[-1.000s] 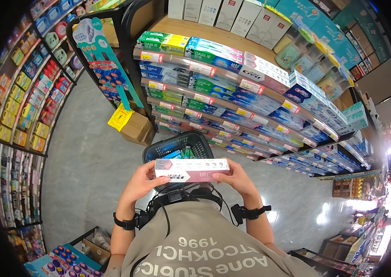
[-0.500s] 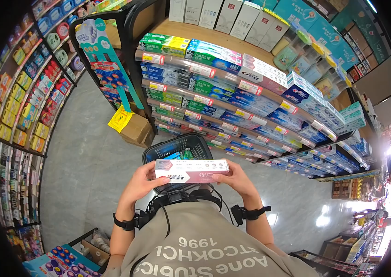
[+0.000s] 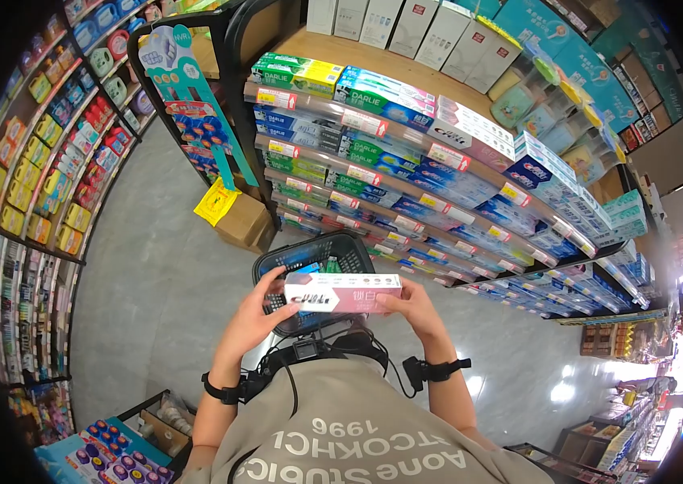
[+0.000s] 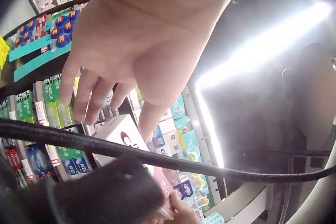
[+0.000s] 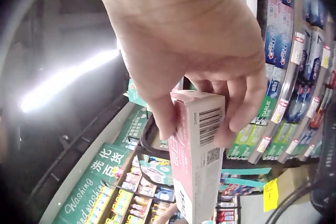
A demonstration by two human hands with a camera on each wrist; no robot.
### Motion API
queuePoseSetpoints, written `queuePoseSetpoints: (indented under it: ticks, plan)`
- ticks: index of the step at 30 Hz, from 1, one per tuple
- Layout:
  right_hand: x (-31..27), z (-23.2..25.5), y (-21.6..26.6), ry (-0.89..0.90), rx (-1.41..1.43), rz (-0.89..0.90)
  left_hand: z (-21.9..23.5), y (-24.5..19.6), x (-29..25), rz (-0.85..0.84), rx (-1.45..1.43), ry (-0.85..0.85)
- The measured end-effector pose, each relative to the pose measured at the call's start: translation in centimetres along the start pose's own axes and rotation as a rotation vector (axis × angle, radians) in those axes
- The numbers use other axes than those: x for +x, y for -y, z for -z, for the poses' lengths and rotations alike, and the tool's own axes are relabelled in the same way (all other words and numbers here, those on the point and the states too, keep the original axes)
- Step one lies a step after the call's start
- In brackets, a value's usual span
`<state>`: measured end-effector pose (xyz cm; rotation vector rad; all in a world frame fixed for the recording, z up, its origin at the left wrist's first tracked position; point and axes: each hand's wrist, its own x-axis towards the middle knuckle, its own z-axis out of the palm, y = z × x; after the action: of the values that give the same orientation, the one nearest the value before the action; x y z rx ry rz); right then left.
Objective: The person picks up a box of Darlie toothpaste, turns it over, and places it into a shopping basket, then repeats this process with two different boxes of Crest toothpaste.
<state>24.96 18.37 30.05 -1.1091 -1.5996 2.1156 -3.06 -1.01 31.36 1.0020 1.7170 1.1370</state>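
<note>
A long white and pink box [image 3: 343, 294] is held level in front of the torso, above a dark shopping basket [image 3: 355, 252]. The right hand [image 3: 418, 313] pinches its right end; in the right wrist view this hand [image 5: 194, 40] has its thumb on the pink side and fingers on the far side of the box [image 5: 202, 150]. At the other end, the left hand [image 3: 254, 323] has its thumb at the box and its fingers spread away from it. The left wrist view shows the left hand [image 4: 131, 50] with fingers extended beside the box [image 4: 113, 129].
Toothpaste boxes [image 3: 386, 101] fill the tiered shelf ahead. A cardboard box [image 3: 246, 224] with a yellow bag-like item [image 3: 216, 202] stands left of the basket, which holds blue and green packages [image 3: 332, 264]. Another stocked shelf [image 3: 35, 177] curves along the left.
The left hand's fingers have loosened and spread off the box's left end. The box has shifted slightly up and is tilted a little. The head view has moved slightly.
</note>
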Motion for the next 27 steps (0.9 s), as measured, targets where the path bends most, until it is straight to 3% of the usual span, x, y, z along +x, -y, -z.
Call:
queuePoseSetpoints:
  ticks: [3, 11, 19, 27]
  plan:
    - [2.2, 1.6, -1.6, -0.102, -0.004, -0.031, -0.2, 0.4, -0.2, 0.003, 0.026, -0.076]
    - [8.1, 5.8, -8.9, -0.247, -0.054, -0.274, 0.6, 0.9, -0.8, 0.077, 0.032, 0.018]
    - [14.0, 6.6, -20.8, -0.291, -0.177, -0.48, -0.2, 0.6, 0.3, 0.055, -0.02, 0.064]
    - [16.3, 7.1, -29.9, -0.378, -0.329, -0.653, -0.3, 1.9, 0.1, 0.246, 0.05, 0.052]
